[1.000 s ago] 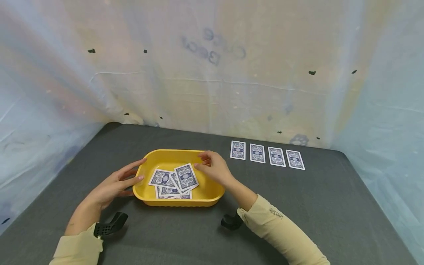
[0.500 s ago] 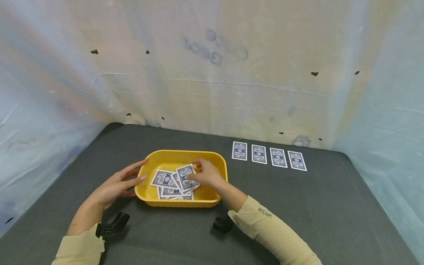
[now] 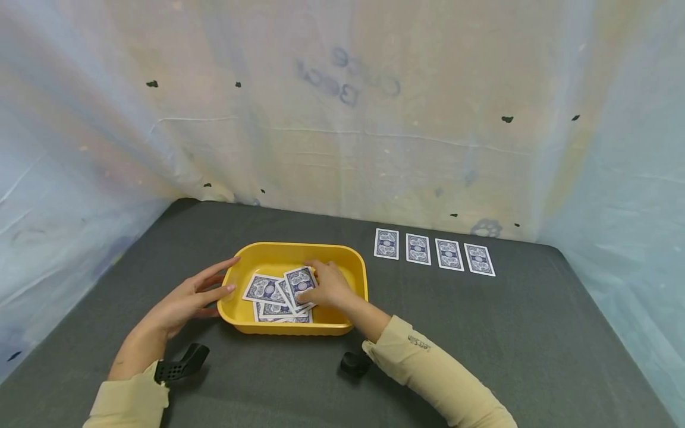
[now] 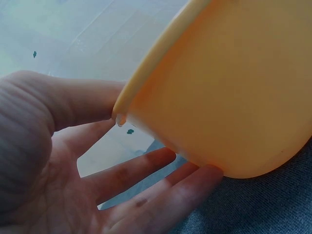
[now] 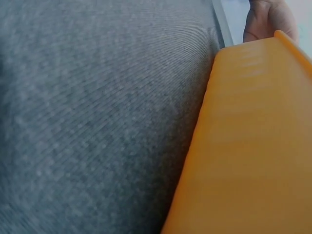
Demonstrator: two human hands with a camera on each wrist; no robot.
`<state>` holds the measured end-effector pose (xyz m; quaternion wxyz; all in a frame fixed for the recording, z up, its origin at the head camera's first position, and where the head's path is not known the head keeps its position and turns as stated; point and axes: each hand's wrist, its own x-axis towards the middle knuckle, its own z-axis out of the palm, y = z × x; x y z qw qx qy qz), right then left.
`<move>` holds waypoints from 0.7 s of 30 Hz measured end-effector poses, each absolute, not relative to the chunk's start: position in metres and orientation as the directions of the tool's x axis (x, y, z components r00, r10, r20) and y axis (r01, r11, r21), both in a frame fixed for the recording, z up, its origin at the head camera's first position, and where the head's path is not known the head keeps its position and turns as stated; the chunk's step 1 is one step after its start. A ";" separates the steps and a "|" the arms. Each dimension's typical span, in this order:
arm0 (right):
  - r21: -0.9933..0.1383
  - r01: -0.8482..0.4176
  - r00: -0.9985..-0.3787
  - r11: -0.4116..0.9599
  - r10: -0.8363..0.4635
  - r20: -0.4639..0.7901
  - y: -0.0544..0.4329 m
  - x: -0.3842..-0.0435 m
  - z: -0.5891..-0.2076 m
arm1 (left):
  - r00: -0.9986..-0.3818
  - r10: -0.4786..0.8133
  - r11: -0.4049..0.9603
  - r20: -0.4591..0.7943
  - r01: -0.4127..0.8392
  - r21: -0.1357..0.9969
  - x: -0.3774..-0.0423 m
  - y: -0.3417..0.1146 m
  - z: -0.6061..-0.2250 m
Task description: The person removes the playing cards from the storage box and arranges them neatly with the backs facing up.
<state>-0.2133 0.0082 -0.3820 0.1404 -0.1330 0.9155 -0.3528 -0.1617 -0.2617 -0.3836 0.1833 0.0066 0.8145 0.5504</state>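
Note:
A yellow plastic tray (image 3: 342,255) holds several overlapping playing cards (image 3: 264,289), their blue patterned backs up. My left hand (image 3: 179,303) touches its left end. In the left wrist view, the thumb lies at the rim and the nearly straight fingers (image 4: 195,192) touch the outer wall. My right hand (image 3: 333,286) is over the tray's right half. Its thumb and forefinger are at the uppermost card (image 3: 299,280), partly covering it; whether they pinch it cannot be made out. The right wrist view shows the tray's outer wall (image 5: 248,146), not the right hand.
Several playing cards (image 3: 417,248) lie backs up in a row on the dark grey table (image 3: 508,339), right of the tray near the far edge. A pale plastic sheet (image 3: 342,148) hangs behind the table and along both sides.
My right hand has moved left and down, from the tray's right rim onto the uppermost card. The left hand has kept its place at the tray. The cards look unmoved.

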 end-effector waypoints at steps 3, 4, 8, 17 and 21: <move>-0.677 -0.160 -0.926 0.719 -0.347 -0.150 0.008 -0.212 -0.383 | -0.931 0.216 0.396 -0.293 -0.191 0.898 -0.161 -0.261 -0.383; -0.674 -0.163 -0.925 0.721 -0.349 -0.149 0.007 -0.212 -0.383 | -0.931 0.217 0.396 -0.294 -0.191 0.898 -0.161 -0.261 -0.383; -0.665 -0.160 -0.927 0.729 -0.343 -0.154 0.007 -0.211 -0.384 | -0.931 0.223 0.393 -0.291 -0.187 0.900 -0.162 -0.261 -0.383; -0.621 -0.216 -0.931 0.754 -0.350 -0.101 0.010 -0.209 -0.382 | -0.930 0.231 0.378 -0.288 -0.187 0.907 -0.162 -0.262 -0.384; -0.647 -0.192 -0.939 0.738 -0.329 -0.096 0.013 -0.210 -0.375 | -0.930 0.230 0.377 -0.286 -0.185 0.907 -0.162 -0.262 -0.383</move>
